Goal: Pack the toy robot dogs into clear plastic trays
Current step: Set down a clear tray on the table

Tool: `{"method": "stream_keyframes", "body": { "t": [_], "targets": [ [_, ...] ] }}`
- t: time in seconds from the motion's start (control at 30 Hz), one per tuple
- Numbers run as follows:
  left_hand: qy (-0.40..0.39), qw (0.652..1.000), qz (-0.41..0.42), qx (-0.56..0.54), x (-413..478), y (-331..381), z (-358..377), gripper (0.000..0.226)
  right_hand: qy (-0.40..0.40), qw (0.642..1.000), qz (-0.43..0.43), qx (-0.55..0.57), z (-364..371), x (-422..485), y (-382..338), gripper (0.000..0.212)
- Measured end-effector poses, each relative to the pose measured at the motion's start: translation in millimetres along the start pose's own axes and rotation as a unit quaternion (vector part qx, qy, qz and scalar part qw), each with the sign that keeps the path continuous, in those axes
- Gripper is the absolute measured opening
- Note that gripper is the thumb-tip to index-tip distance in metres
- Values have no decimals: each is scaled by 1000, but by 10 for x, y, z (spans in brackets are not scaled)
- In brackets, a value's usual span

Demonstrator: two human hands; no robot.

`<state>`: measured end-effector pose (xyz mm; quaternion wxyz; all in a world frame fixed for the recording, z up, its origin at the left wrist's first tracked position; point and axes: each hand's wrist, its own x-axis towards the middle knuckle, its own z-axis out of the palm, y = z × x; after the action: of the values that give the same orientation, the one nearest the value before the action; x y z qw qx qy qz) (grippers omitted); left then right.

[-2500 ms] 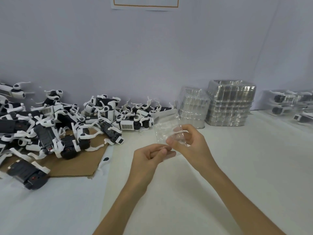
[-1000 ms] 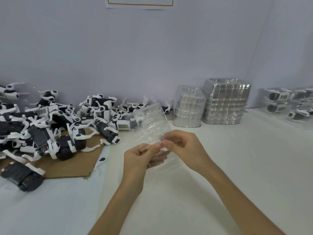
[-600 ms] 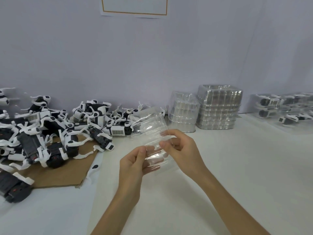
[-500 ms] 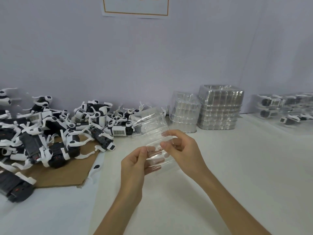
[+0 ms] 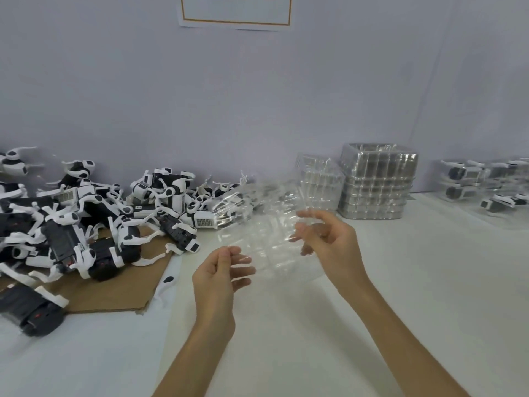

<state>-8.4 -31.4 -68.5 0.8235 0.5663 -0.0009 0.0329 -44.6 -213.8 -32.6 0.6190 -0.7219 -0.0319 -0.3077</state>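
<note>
Finally popped the clear tray open mid-frame: my left hand pinches its near corner and my right hand curls round the other edge. A dog from the robot dogs at left goes in next, I reckon.

The single wide-angle camera rides on my head, facing forward and down over the worktop toward its far edge, where the wall rises. It sits close: my left hand and right hand, holding the clear tray between them, fill the middle of the view.
</note>
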Motion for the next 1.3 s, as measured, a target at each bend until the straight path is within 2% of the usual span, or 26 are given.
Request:
{"method": "stream_keyframes", "body": {
  "t": [0.13,0.27,0.33,0.43,0.5,0.63,0.77,0.93,1.0,1.1,1.2,1.27,1.3],
  "targets": [
    [84,988,-101,-82,169,19,-160,29,32,999,-18,35,-208,77,-51,16],
    [79,974,-158,-144,209,27,-216,26,57,990,-84,-102,-270,74,9,23],
    [70,972,-159,-155,200,25,-206,27,71,971,-128,-189,-282,87,57,28],
    [66,973,-158,-152,174,39,-175,26,95,916,-215,-325,-293,100,141,34],
    [81,971,-165,-151,159,47,-172,27,103,891,-245,-367,-284,106,185,29],
    [113,962,-178,-173,159,61,-180,29,108,874,-258,-397,-279,108,211,27],
    [126,953,-195,-196,166,56,-195,30,109,881,-234,-397,-279,105,201,34],
    [122,947,-206,-213,160,37,-175,30,161,906,-198,-338,-345,472,-62,40],
    [114,948,-207,-212,147,38,-158,30,190,901,-185,-344,-335,779,-221,45],
    [103,954,-205,-194,119,18,-154,29,185,886,-164,-391,-287,1319,-369,49],
    [87,955,-207,-193,120,-16,-163,29,134,878,-129,-441,-244,1924,-388,50],
    [84,953,-213,-198,136,-32,-165,28,35,885,-12,-464,-243,2301,-406,57],
    [82,953,-216,-196,141,-41,-168,28,-25,874,48,-483,-241,2432,-419,61]
  ]
}}
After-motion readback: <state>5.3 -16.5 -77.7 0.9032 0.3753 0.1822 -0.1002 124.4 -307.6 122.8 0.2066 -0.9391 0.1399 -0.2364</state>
